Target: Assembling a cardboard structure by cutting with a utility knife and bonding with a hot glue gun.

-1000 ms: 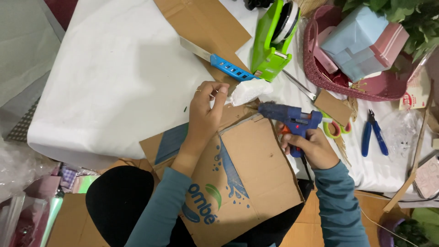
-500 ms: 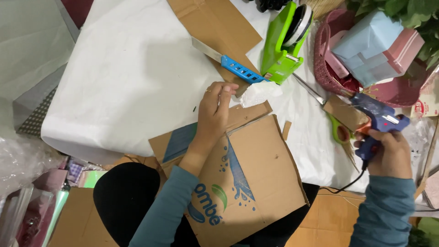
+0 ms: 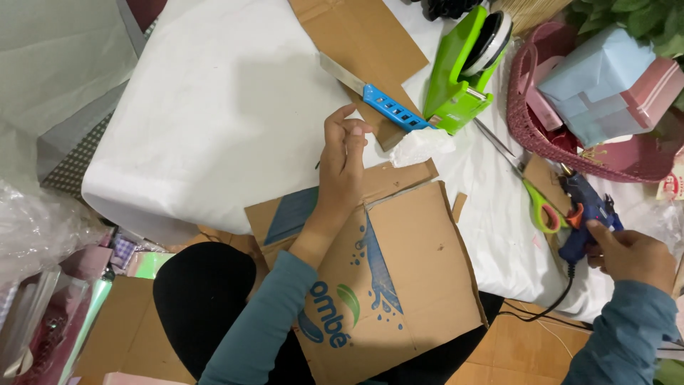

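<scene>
Two hands are in my view, working well apart. Nearest me lies a printed cardboard sheet (image 3: 399, 285), flat across the lap and overlapping the near edge of the white-covered table (image 3: 214, 128). My left hand (image 3: 342, 167) rests on the sheet's far edge, where a folded flap meets the tabletop; its fingers are curled loosely together at the tips, and I cannot tell whether they pinch anything. Off at the right edge, my right hand (image 3: 630, 253) is wrapped around the handle of a blue glue gun (image 3: 588, 214), fingers pressed closed on it. The gun lies low over the table's right side with its nozzle pointing away from me, and a black cord (image 3: 552, 303) trails from the handle toward the near table edge. Just left of the gun sit scissors (image 3: 531, 192) with green handles, blades angled away. Beyond the left hand, a crumpled white tissue (image 3: 422, 146) lies just beside a blue-handled utility knife (image 3: 370, 96), which rests on a second piece of cardboard (image 3: 356, 36). Farther back stands a bright green tape dispenser (image 3: 463, 68). At the far right, a dark pink woven basket (image 3: 541, 135) holds pale blue and pink boxes (image 3: 605, 78).
</scene>
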